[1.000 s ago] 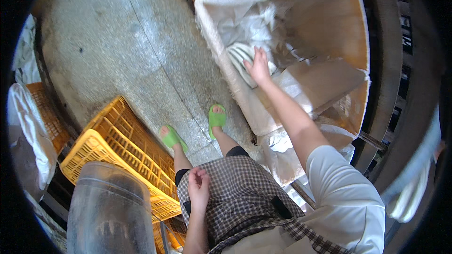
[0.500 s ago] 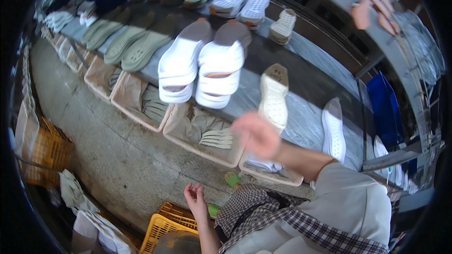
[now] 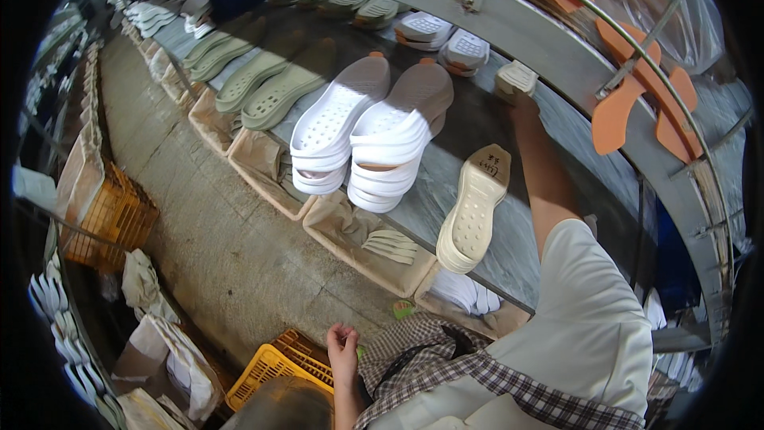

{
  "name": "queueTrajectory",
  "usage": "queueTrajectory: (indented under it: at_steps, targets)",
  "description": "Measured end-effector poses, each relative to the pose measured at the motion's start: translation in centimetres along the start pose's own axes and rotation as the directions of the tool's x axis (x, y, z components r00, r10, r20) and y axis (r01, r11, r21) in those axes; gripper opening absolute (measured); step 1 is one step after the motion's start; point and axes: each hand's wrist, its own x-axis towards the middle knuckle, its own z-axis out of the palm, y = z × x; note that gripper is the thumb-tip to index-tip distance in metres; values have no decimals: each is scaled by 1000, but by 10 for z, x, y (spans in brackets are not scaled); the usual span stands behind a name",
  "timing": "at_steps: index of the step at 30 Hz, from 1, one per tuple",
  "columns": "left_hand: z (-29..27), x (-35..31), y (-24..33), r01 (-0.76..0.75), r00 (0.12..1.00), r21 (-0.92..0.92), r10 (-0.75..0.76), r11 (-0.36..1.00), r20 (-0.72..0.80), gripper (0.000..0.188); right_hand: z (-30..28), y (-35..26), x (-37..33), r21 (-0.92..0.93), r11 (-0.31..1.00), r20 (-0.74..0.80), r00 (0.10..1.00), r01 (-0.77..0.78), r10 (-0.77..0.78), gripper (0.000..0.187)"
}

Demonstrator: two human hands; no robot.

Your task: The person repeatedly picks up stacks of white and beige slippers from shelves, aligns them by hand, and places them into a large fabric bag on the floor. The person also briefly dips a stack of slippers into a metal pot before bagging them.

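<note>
My right arm stretches across the sloping grey bench. In shadow, my right hand is at the near end of a small stack of cream shoe soles; its fingers look closed on that end, though they are mostly hidden. Nearer me lies another stack of cream soles, dark handwriting on its far end. White soles are piled in two stacks to its left. Low in front of my body hangs my left hand, empty, fingers loosely curled and slightly apart.
Green soles and grey-white soles line the bench. Cloth-lined bins with soles stand along its near edge. A metal rail with orange sole-shaped pieces arches above. Yellow crates stand on the floor.
My right hand has moved from above the near cream soles to the farther cream stack. My left hand stays low, its fingers closer together. The view has shifted, showing more of the overhead rail.
</note>
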Motion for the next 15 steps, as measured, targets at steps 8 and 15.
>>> queueTrajectory:
  at_steps: [8,15]
  targets:
    - [-7,-5,29,-112,988,138,95,984,125,42,-9,-78,-154,614,710,477,879,-345,14,31]
    - [-11,-28,106,-421,872,146,355,895,337,44,-20,-121,-462,175,874,666,709,-454,234,52]
